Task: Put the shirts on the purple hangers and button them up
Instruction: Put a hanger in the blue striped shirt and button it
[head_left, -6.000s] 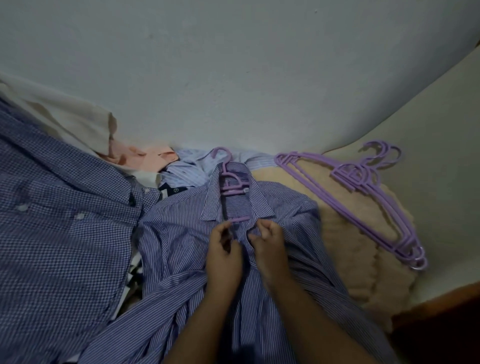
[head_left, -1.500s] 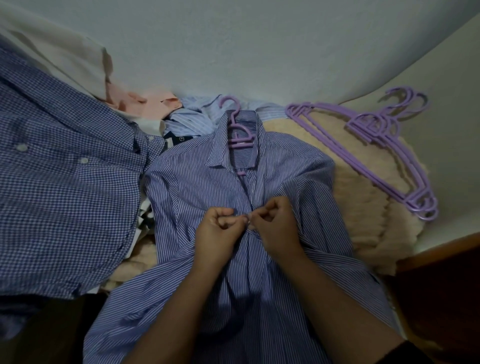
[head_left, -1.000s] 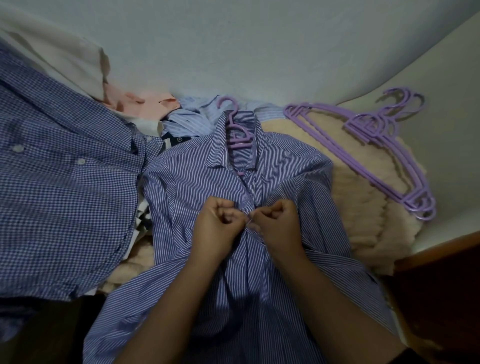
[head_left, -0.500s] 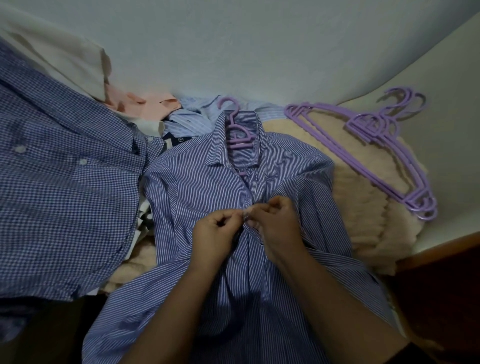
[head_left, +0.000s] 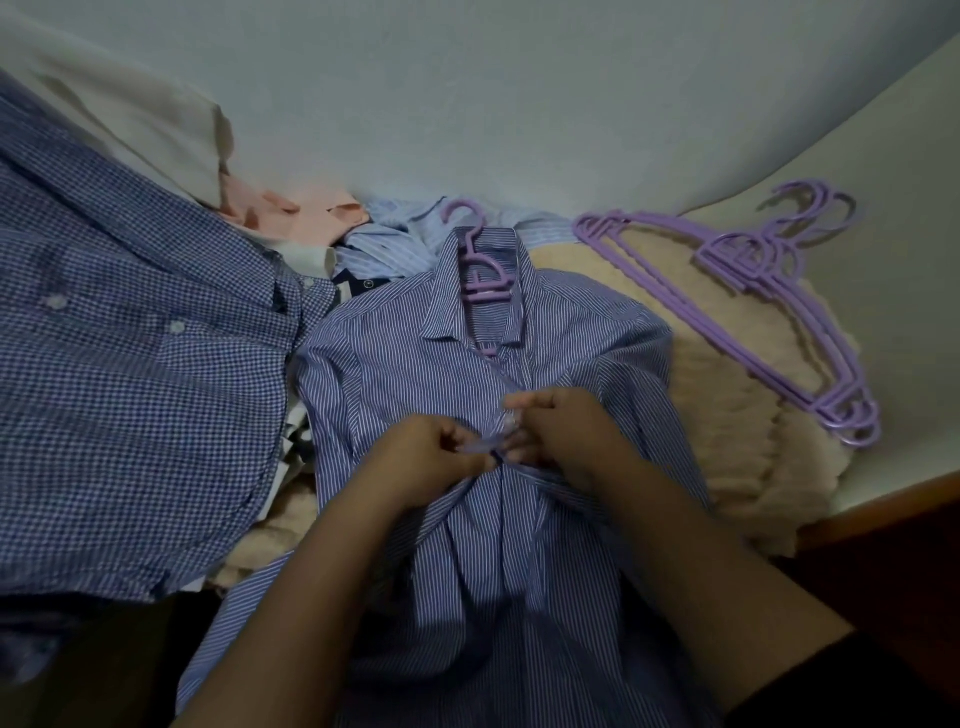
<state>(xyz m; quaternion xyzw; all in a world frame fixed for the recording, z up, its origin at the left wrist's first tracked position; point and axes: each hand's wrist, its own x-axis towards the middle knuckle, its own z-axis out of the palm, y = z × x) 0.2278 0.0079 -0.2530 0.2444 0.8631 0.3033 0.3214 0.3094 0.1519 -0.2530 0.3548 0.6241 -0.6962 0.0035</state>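
A blue gingham shirt fills the left of the frame. At centre, a blue pinstriped shirt lies on a purple hanger. Spare purple hangers are stacked at upper right. The left hand and right hand pinch the placket edges together mid-chest. The small button may slip back out if the bunched fabric pulls the edges apart.
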